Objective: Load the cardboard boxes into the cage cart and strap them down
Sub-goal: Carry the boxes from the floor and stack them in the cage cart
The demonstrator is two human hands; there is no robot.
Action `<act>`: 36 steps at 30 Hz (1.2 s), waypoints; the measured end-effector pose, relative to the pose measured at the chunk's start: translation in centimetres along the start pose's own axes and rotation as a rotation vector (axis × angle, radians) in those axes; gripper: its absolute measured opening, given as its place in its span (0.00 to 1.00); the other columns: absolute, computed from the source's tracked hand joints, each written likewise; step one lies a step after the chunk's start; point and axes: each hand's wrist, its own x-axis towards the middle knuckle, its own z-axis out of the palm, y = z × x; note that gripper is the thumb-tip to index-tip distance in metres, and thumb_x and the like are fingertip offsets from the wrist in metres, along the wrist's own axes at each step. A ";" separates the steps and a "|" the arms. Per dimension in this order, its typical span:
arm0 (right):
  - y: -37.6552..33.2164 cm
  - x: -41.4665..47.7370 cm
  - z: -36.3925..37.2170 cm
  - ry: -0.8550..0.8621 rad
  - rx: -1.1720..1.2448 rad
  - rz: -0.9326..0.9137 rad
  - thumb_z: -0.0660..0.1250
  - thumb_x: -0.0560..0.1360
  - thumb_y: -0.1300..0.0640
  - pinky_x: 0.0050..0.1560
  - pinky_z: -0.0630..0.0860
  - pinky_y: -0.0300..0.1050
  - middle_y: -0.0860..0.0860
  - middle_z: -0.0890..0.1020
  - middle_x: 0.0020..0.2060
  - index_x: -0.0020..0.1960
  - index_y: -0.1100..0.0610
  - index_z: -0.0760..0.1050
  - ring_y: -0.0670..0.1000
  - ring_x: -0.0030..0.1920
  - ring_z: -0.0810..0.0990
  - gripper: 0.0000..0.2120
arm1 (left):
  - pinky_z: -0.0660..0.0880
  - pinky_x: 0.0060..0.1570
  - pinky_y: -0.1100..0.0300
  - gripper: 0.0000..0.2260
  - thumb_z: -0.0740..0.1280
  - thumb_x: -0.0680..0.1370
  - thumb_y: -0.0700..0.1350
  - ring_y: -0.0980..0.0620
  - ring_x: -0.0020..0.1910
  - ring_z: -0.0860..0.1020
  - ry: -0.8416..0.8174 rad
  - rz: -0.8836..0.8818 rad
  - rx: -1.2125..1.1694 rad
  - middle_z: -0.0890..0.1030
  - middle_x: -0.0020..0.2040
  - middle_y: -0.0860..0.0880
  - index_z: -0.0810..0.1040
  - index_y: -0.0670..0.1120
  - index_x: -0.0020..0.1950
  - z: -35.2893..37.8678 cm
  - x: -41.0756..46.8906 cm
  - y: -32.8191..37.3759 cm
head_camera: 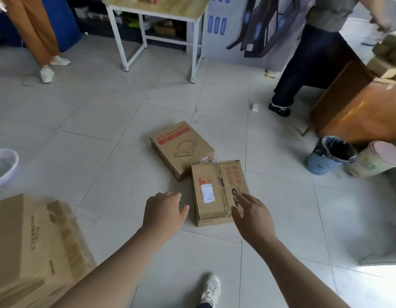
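Note:
Two cardboard boxes lie on the tiled floor. The near box (pixel 211 192) has a white label and clear tape; the far box (pixel 181 147) with a red stripe and a line drawing touches its far corner. My left hand (pixel 162 211) hovers just left of the near box, fingers loosely curled, holding nothing. My right hand (pixel 252 215) reaches over the near box's right near corner with fingers spread; whether it touches the box is unclear. A large cardboard box (pixel 30 247) stands at the lower left. No cage cart is in sight.
A person in orange trousers (pixel 34 30) stands at the far left, another in dark trousers (pixel 303 63) at the right. A white-legged table (pixel 157 10) stands behind. A wooden cabinet (pixel 357 107), a blue bin (pixel 330 155), a pink-lidded tub (pixel 374 158) and a white basket (pixel 3 167) ring the floor.

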 end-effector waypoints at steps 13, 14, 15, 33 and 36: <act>14.9 16.6 6.3 -0.080 -0.055 0.076 0.62 0.77 0.53 0.64 0.67 0.45 0.49 0.76 0.64 0.67 0.54 0.71 0.53 0.63 0.73 0.19 | 0.70 0.47 0.57 0.16 0.60 0.78 0.57 0.49 0.49 0.78 -0.140 0.069 -0.003 0.81 0.50 0.52 0.77 0.50 0.59 14.3 17.8 7.2; 15.9 17.7 7.4 -0.084 -0.052 0.085 0.62 0.77 0.53 0.64 0.68 0.45 0.50 0.77 0.64 0.67 0.55 0.72 0.53 0.63 0.73 0.19 | 0.70 0.47 0.57 0.16 0.60 0.78 0.57 0.49 0.50 0.78 -0.157 0.067 0.001 0.81 0.50 0.52 0.77 0.50 0.59 15.8 19.0 7.2; 16.9 18.7 8.7 -0.091 -0.049 0.096 0.62 0.77 0.53 0.63 0.69 0.45 0.50 0.77 0.64 0.68 0.55 0.71 0.54 0.63 0.73 0.20 | 0.70 0.48 0.57 0.16 0.59 0.78 0.57 0.49 0.50 0.77 -0.175 0.064 0.005 0.81 0.51 0.52 0.77 0.50 0.59 17.3 20.2 7.1; 36.0 32.1 37.0 -0.282 -0.095 0.150 0.57 0.79 0.47 0.71 0.59 0.50 0.58 0.63 0.73 0.74 0.51 0.59 0.57 0.73 0.60 0.25 | 0.71 0.57 0.53 0.33 0.61 0.76 0.63 0.43 0.64 0.69 -0.460 -0.190 0.008 0.66 0.67 0.44 0.55 0.52 0.76 51.0 30.2 4.5; 38.5 33.1 40.9 -0.314 -0.140 0.197 0.57 0.79 0.44 0.73 0.53 0.50 0.61 0.56 0.75 0.76 0.48 0.54 0.59 0.75 0.53 0.28 | 0.68 0.61 0.52 0.37 0.61 0.74 0.66 0.39 0.67 0.66 -0.529 -0.311 0.019 0.59 0.71 0.39 0.50 0.53 0.78 55.6 30.2 3.2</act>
